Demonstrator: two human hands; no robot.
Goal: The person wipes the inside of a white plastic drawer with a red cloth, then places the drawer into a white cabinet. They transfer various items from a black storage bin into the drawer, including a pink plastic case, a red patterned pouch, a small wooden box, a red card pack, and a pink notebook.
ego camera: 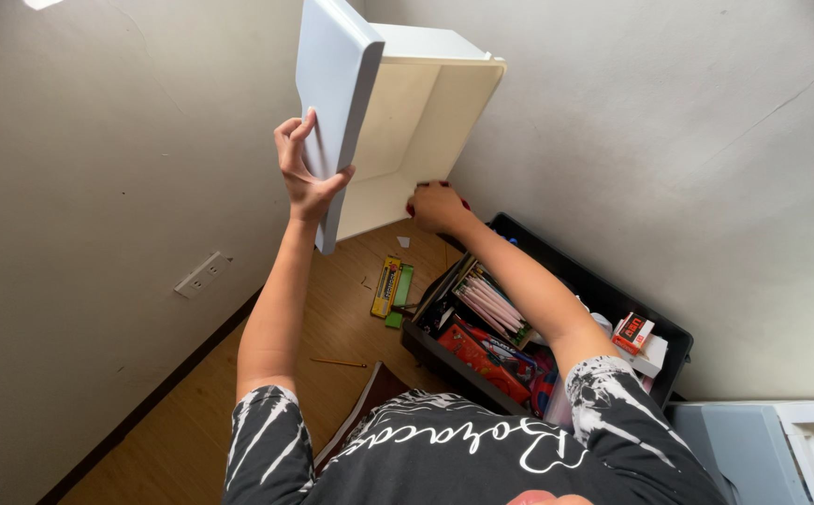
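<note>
White plastic drawer (398,122), cream inside, empty, held up tilted against wall above black bin (613,299). Left hand (306,173) grip clamped on front panel; right hand (437,206) grip closed at lower edge.

Grey walls (688,140) are meeting in a corner above a wood floor (192,421). A white socket (201,274) is sitting low on the left wall.
</note>
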